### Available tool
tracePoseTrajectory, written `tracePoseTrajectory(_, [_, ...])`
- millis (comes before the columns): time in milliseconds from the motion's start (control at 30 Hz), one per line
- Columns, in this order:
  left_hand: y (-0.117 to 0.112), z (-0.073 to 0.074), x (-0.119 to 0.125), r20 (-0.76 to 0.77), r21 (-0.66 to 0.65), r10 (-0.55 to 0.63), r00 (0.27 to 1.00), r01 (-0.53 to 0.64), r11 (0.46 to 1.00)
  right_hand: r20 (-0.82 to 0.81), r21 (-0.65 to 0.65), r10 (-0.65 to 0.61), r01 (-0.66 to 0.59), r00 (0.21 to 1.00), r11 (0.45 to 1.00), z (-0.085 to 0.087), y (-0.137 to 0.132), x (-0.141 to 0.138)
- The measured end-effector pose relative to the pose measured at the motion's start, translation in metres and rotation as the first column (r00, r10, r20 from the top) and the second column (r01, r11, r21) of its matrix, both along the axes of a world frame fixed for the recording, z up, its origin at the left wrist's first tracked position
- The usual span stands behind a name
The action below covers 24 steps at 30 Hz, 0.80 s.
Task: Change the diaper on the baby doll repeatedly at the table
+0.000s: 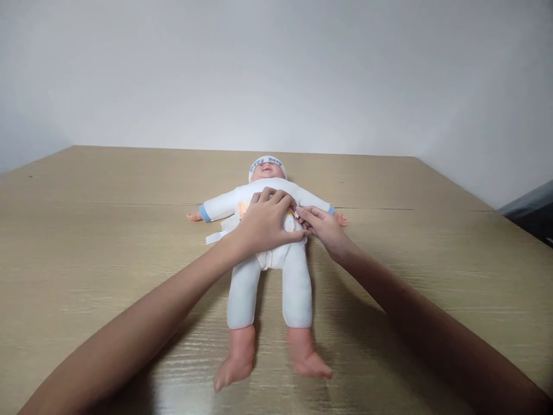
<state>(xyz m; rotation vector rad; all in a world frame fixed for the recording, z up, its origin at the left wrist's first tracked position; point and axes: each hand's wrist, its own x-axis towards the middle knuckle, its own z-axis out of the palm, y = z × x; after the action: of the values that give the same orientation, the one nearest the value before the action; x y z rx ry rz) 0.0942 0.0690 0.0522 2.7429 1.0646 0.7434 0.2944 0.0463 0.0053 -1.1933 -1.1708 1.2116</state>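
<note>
A baby doll [298, 288] in a white suit lies on its back with its feet toward me. Around its hips is a white diaper [276, 258] with coloured prints near the waist. My left hand [270, 222] lies across the diaper's front, fingers curled over the waist and thumb stretched toward the right side. At that right side, my right hand [324, 227] pinches the diaper's edge between thumb and fingers; what exactly lies in the pinch is partly hidden. On the left, a loose white diaper tab [215, 237] sticks out from the doll's hip.
The doll rests on a wooden table [108, 276] with a seam running across it behind my hands. A pale wall [276, 75] rises past the far edge. A dark object [533, 210] shows beyond the table's right edge.
</note>
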Motion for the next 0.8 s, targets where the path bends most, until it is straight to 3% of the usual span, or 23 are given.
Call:
tracePoseTrajectory(167, [0.002,-0.002,0.000,0.002,0.001,-0.007,1.000,0.007,1.000,-0.048,-0.038,-0.027,0.025,0.998,0.999,0.000,0.000,0.000])
tracePoseTrajectory(333, [0.000,0.000,0.000,0.005,-0.013,0.003,1.000,-0.003,1.000,0.091,0.102,-0.025,0.016,0.996,0.995,0.002,-0.013,-0.001])
tracePoseTrajectory(400, [0.000,0.000,-0.001,0.004,-0.020,0.008,1.000,-0.008,1.000,0.265,0.280,-0.083,0.006,0.961,0.960,0.002,-0.026,0.000])
tracePoseTrajectory(500, [0.001,-0.003,-0.002,0.017,-0.019,-0.012,1.000,0.012,1.000,0.539,0.518,-0.186,-0.149,0.822,0.842,-0.002,-0.043,0.003])
tracePoseTrajectory(600, [0.003,-0.006,-0.003,0.034,-0.025,-0.028,0.999,0.028,0.999,0.667,0.530,-0.160,-0.313,0.727,0.788,-0.009,-0.049,0.008])
tracePoseTrajectory(700, [0.004,-0.004,-0.005,0.088,-0.061,-0.072,0.994,0.077,0.995,0.694,0.523,-0.139,-0.362,0.706,0.772,-0.014,-0.044,0.014])
tracePoseTrajectory(800, [0.003,0.000,-0.017,0.249,-0.116,-0.157,0.956,0.191,0.975,0.707,0.541,-0.142,-0.400,0.693,0.740,-0.017,-0.038,0.017])
